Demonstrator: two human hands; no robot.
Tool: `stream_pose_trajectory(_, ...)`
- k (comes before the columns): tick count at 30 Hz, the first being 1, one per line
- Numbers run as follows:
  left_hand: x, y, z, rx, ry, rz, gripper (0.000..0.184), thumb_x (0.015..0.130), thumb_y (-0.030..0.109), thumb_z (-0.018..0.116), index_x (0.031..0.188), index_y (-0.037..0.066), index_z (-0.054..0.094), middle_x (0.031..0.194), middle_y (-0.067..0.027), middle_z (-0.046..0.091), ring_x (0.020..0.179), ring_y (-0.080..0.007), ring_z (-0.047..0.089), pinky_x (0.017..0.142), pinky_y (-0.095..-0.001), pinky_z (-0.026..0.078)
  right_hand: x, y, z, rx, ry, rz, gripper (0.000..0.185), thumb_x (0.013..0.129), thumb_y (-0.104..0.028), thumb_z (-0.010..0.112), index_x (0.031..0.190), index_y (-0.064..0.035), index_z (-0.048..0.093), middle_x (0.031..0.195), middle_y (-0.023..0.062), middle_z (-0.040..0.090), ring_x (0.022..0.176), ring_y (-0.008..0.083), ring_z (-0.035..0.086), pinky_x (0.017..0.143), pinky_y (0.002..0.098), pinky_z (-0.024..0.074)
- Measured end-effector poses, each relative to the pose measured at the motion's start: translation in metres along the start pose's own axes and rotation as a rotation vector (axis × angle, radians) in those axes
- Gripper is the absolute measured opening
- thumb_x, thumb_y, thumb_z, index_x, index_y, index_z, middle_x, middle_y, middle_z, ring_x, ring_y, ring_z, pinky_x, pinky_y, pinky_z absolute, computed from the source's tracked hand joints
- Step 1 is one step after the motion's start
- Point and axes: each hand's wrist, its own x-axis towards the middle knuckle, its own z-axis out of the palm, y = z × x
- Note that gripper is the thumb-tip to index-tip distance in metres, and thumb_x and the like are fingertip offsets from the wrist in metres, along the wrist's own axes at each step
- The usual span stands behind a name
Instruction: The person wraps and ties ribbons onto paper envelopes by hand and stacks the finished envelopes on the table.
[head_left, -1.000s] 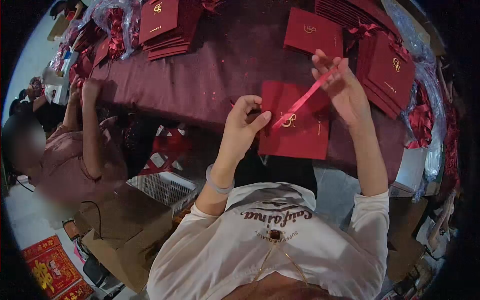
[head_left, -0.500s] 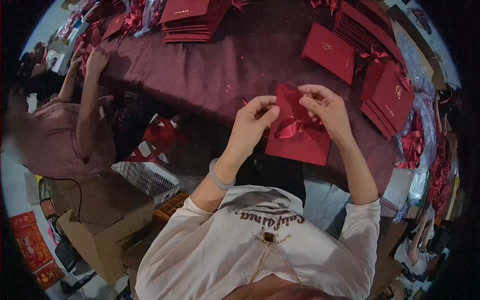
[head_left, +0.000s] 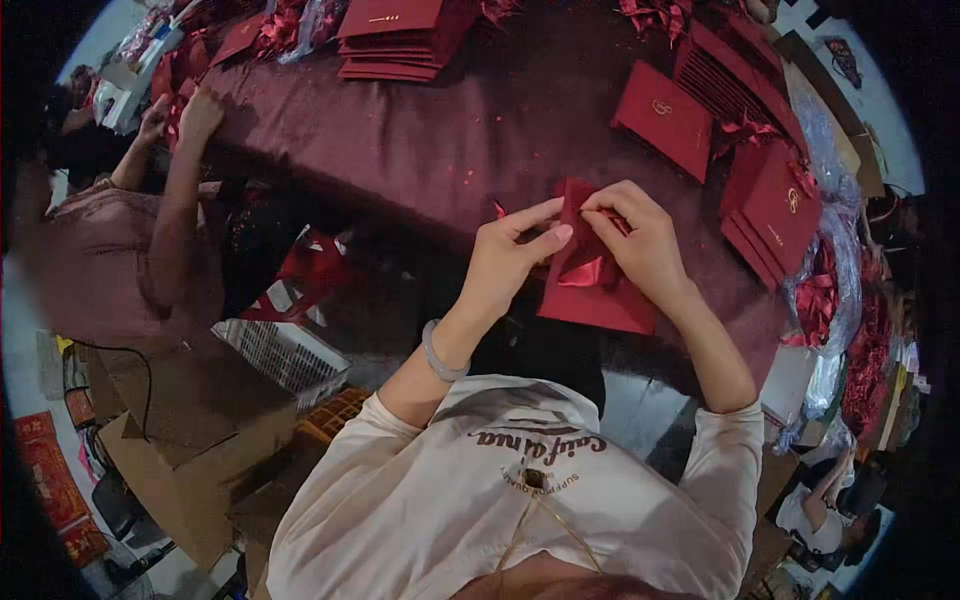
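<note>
A red card folder point(head_left: 598, 309) with a glossy red ribbon point(head_left: 584, 273) across its front is held up in front of my chest, at the edge of the cloth-covered table. My left hand point(head_left: 512, 250) pinches the folder's left edge between thumb and fingers. At the upper right, my right hand point(head_left: 645, 240) has its fingers bent and pressed together on the folder, just above the ribbon. That hand covers part of the folder and the right side of the ribbon. Whether its fingertips also catch the ribbon, I cannot tell.
Dark red cloth covers the table point(head_left: 400, 140). Finished-looking red folders point(head_left: 770, 215) lie stacked at right, beside another folder point(head_left: 663, 120); a further stack point(head_left: 392, 45) stands at the back. Clear plastic wrap point(head_left: 840, 220) hangs at the right edge. Another person's hand point(head_left: 203, 115) works at left.
My right hand has shifted left and down over the folder, its fingers closing in toward my left hand. The folder's top now looks narrower and more tilted.
</note>
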Motion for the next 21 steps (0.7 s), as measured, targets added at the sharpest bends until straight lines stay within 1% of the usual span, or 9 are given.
stream_pose_trajectory(1,0.001,-0.003,-0.001,-0.001,0.0,0.001,0.039,0.081,0.009,0.069,0.117,0.001,0.059,0.089,-0.0011,0.062,0.076,-0.0057,0.054,0.068,-0.0194,0.045,0.0,-0.001,0.001,-0.001,0.0,-0.001,0.013,0.079,-0.006,0.063,0.091,-0.0019,0.061,0.087,0.0121,0.058,0.082,0.0275,0.06,0.071,0.0342,0.0475)
stream_pose_trajectory(3,0.003,-0.013,-0.003,0.058,0.031,0.084,0.038,0.079,0.007,0.07,0.116,0.0,0.06,0.09,-0.0022,0.062,0.079,-0.0065,0.055,0.071,-0.0196,0.046,0.001,-0.006,0.002,-0.128,-0.027,-0.18,0.013,0.079,-0.004,0.061,0.092,-0.0022,0.058,0.089,0.0132,0.055,0.084,0.0307,0.058,0.071,0.0374,0.0475)
stream_pose_trajectory(6,-0.002,-0.014,0.003,-0.041,0.078,0.084,0.034,0.081,0.007,0.068,0.113,-0.001,0.061,0.09,-0.0008,0.06,0.076,-0.0057,0.053,0.065,-0.0188,0.043,0.005,-0.009,0.0,-0.174,-0.094,-0.191,0.015,0.079,-0.003,0.06,0.094,-0.0027,0.057,0.09,0.0136,0.053,0.084,0.0321,0.057,0.071,0.0387,0.0474)
stream_pose_trajectory(8,-0.003,-0.016,0.004,-0.038,0.097,0.119,0.033,0.081,0.007,0.068,0.112,-0.001,0.061,0.089,-0.0005,0.06,0.076,-0.0056,0.053,0.065,-0.0189,0.043,0.007,-0.01,-0.002,-0.188,-0.119,-0.197,0.014,0.079,-0.004,0.06,0.093,-0.0025,0.058,0.09,0.0136,0.053,0.084,0.0322,0.057,0.071,0.0384,0.0474)
stream_pose_trajectory(10,-0.004,-0.017,0.005,-0.036,0.12,0.15,0.032,0.081,0.006,0.068,0.112,-0.001,0.062,0.089,-0.0002,0.06,0.076,-0.0056,0.053,0.065,-0.0189,0.044,0.01,-0.01,-0.002,-0.117,-0.118,-0.159,0.011,0.079,-0.001,0.06,0.09,-0.0013,0.058,0.088,0.0125,0.055,0.081,0.0287,0.058,0.07,0.0335,0.0475)
stream_pose_trajectory(13,-0.004,-0.014,0.004,0.018,0.14,0.141,0.032,0.08,0.006,0.068,0.111,-0.001,0.062,0.088,0.0004,0.059,0.075,-0.0056,0.053,0.065,-0.0191,0.043,0.011,-0.006,-0.004,-0.091,-0.164,-0.137,0.012,0.08,-0.005,0.06,0.092,-0.0019,0.058,0.089,0.0132,0.054,0.082,0.0317,0.058,0.07,0.0375,0.0475)
stream_pose_trajectory(17,-0.001,-0.019,0.002,0.028,0.128,0.157,0.032,0.08,0.005,0.068,0.111,-0.001,0.062,0.088,-0.0001,0.06,0.075,-0.0057,0.053,0.065,-0.019,0.043,0.015,-0.006,-0.01,-0.054,-0.237,-0.146,0.012,0.081,-0.007,0.059,0.092,-0.0022,0.059,0.088,0.0131,0.055,0.081,0.0314,0.058,0.07,0.0372,0.0476)
stream_pose_trajectory(20,-0.001,-0.021,0.003,0.054,0.119,0.16,0.032,0.08,0.005,0.068,0.111,-0.001,0.061,0.088,-0.0005,0.06,0.076,-0.0059,0.054,0.066,-0.0192,0.044,0.016,-0.01,-0.009,-0.092,-0.304,-0.117,0.012,0.08,-0.006,0.059,0.091,-0.0016,0.057,0.088,0.0139,0.053,0.083,0.0314,0.057,0.071,0.0372,0.0476)
stream_pose_trajectory(21,-0.001,-0.021,0.004,0.06,0.114,0.158,0.032,0.08,0.004,0.068,0.111,-0.001,0.061,0.088,-0.0008,0.06,0.076,-0.006,0.054,0.067,-0.0194,0.045,0.015,-0.012,-0.006,-0.226,-0.301,-0.192,0.012,0.079,-0.006,0.058,0.09,-0.0014,0.056,0.088,0.0144,0.052,0.085,0.0314,0.056,0.072,0.0373,0.0477)
